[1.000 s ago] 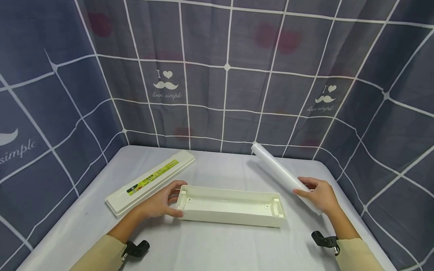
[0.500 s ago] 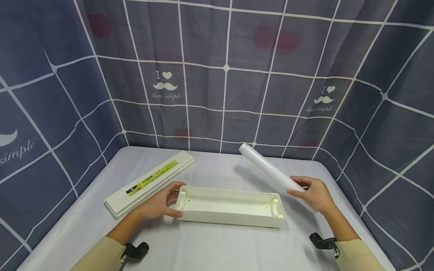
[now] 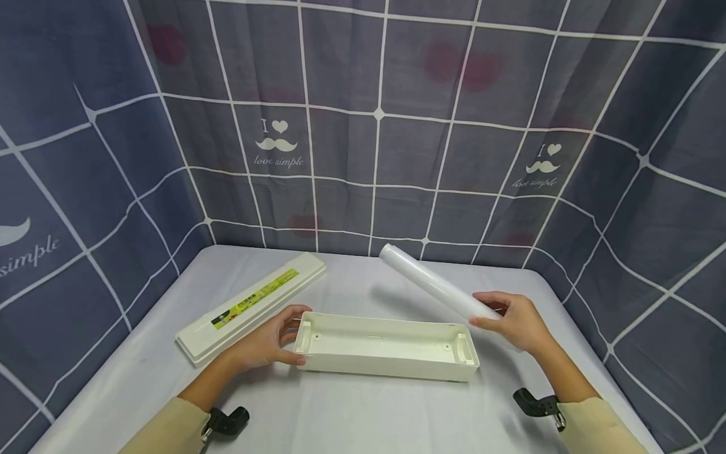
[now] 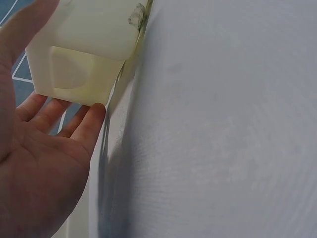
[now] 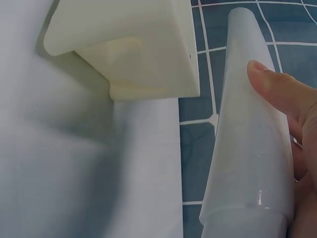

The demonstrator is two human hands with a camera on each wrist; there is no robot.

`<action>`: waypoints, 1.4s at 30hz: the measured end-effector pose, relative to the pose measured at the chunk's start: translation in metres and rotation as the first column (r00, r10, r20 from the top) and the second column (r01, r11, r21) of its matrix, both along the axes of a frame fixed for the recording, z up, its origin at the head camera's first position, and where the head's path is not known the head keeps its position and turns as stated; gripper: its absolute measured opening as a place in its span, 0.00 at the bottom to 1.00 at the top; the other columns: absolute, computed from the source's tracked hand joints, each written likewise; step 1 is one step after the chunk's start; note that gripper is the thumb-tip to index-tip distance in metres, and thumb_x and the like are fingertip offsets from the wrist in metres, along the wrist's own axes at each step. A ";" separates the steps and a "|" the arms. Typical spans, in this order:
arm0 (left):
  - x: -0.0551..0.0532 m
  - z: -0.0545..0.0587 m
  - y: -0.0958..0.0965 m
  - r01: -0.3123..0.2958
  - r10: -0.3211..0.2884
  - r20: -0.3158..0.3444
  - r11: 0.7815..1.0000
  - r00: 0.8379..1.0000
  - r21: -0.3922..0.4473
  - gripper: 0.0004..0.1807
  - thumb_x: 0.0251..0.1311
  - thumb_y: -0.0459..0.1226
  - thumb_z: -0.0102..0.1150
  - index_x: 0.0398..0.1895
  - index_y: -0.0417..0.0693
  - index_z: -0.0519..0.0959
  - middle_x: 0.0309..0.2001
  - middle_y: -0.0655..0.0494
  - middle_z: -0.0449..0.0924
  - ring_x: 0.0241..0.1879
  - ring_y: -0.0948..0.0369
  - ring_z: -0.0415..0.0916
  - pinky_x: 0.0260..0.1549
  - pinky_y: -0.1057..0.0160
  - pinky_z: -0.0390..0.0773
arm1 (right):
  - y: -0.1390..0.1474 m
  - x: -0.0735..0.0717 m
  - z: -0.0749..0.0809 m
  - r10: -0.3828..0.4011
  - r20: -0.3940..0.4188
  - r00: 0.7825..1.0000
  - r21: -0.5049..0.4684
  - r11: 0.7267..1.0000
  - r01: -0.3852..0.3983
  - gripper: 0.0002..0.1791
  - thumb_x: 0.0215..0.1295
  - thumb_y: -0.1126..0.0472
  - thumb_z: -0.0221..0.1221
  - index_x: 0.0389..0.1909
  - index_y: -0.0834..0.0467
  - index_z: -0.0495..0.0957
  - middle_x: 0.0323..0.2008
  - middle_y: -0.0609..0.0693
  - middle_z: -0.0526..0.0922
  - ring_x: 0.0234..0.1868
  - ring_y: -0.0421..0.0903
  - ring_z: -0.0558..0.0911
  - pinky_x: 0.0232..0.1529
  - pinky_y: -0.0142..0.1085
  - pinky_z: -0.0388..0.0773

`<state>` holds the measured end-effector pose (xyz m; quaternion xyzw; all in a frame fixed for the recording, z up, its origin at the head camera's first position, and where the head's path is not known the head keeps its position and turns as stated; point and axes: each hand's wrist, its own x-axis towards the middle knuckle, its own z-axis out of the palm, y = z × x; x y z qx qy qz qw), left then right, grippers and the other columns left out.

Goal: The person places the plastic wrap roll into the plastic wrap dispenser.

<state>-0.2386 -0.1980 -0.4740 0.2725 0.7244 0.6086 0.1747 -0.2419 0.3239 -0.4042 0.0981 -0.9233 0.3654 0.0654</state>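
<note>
A long cream plastic box [image 3: 386, 364] lies open side up in the middle of the table, with a small holder inside each end. My left hand [image 3: 271, 342] holds its left end between thumb and fingers; in the left wrist view the fingertips [image 4: 91, 119] touch the end wall. Behind the box's right end, my right hand [image 3: 515, 323] grips the near part of a white roll of plastic wrap [image 3: 428, 282], thumb on one side and fingers on the other. The roll slants up to the far left, raised off the table and apart from the box.
A long cream lid [image 3: 306, 265] with a green-yellow label lies slantwise at the left, behind my left forearm. The table [image 3: 363, 416] has a white cloth. A dark gridded curtain [image 3: 340, 145] encloses the back and both sides.
My right hand has carried the roll leftward, so its far end now reaches behind the box. The left hand and the box have stayed in place.
</note>
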 end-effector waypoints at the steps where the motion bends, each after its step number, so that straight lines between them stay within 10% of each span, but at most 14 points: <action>1: 0.000 0.000 0.000 -0.001 0.001 -0.001 1.000 1.000 -0.001 0.54 0.47 0.25 0.78 0.76 0.37 0.54 0.73 0.36 0.61 0.74 0.37 0.57 0.66 0.75 0.71 | -0.001 0.000 0.000 0.009 0.000 1.000 -0.002 1.000 -0.009 0.33 0.50 0.51 0.79 0.58 0.58 0.84 0.51 0.59 0.88 0.38 0.41 0.85 0.33 0.31 0.84; 42: 0.000 -0.002 0.001 -0.001 0.001 -0.026 1.000 1.000 -0.007 0.54 0.48 0.26 0.77 0.76 0.34 0.52 0.72 0.32 0.60 0.73 0.36 0.57 0.65 0.77 0.70 | -0.041 0.003 0.012 0.296 -0.032 0.955 -0.045 0.954 -0.298 0.28 0.44 0.57 0.82 0.51 0.51 0.87 0.46 0.47 0.90 0.41 0.37 0.86 0.41 0.31 0.85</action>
